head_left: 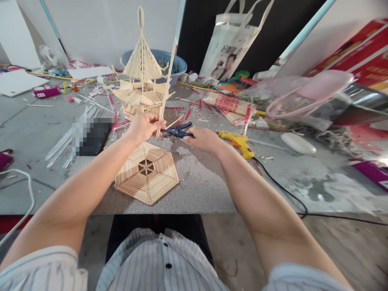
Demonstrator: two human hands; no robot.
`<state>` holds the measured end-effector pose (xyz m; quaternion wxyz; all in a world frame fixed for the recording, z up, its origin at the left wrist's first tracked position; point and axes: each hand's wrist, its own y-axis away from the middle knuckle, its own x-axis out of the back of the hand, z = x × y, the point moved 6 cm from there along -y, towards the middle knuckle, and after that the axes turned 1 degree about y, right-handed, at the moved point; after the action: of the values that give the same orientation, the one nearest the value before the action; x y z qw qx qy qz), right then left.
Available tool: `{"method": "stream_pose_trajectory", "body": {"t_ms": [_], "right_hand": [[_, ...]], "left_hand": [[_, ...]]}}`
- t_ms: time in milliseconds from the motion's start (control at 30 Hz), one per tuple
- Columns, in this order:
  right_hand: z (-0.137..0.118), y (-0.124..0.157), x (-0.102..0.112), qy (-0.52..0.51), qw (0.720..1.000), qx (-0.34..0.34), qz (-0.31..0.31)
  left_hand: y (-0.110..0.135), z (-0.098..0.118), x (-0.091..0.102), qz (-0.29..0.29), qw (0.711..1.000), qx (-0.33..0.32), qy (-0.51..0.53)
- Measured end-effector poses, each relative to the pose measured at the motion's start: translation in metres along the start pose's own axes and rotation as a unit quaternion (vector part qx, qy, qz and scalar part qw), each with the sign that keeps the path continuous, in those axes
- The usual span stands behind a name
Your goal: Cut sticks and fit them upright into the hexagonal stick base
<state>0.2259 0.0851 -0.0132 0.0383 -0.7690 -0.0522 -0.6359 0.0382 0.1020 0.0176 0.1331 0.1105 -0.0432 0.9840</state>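
My left hand (144, 126) is closed round a long thin wooden stick (167, 79) that stands nearly upright. My right hand (203, 138) grips blue-handled cutters (178, 130), whose jaws point at the stick's lower end. Just behind the stick rises a tiered pagoda model (142, 76) made of small sticks. In front of my left hand a flat hexagonal stick panel (147, 171) lies on a grey mat (194, 182).
A yellow glue gun (239, 143) with a black cord lies right of my right hand. A dark phone (93, 137) rests at the left among loose white sticks. A blue basin (178, 64), a white bag (233, 40), stick packets (230, 106) and a pink lid (306, 95) crowd the back and right.
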Motion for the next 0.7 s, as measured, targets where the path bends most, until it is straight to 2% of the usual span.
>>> {"method": "stream_pose_trajectory", "body": {"t_ms": [67,133,233,333,433,533,700], "right_hand": [[0.002,0.000,0.014,-0.088,0.995,-0.003,0.039],[0.003,0.001,0.025,-0.220,0.972,0.000,0.077],[0.005,0.006,0.033,-0.428,0.898,0.004,0.102],[0.003,0.013,0.029,-0.572,0.816,0.017,0.079],[-0.002,0.021,0.018,-0.657,0.753,0.034,0.015],[-0.006,0.028,0.007,-0.705,0.706,0.050,-0.035],[-0.011,0.033,-0.003,-0.740,0.665,0.080,-0.066]], "left_hand": [[0.000,0.003,0.007,0.025,1.000,-0.010,-0.006],[0.002,0.004,0.011,0.039,0.999,-0.013,-0.001],[0.007,-0.001,0.013,0.044,0.999,-0.004,0.017],[0.013,-0.007,0.007,0.023,0.999,0.010,0.025],[0.018,-0.012,-0.001,-0.005,0.999,0.024,0.040],[0.020,-0.017,-0.007,-0.036,0.998,0.034,0.039],[0.021,-0.021,-0.009,-0.059,0.997,0.037,0.026]]}}
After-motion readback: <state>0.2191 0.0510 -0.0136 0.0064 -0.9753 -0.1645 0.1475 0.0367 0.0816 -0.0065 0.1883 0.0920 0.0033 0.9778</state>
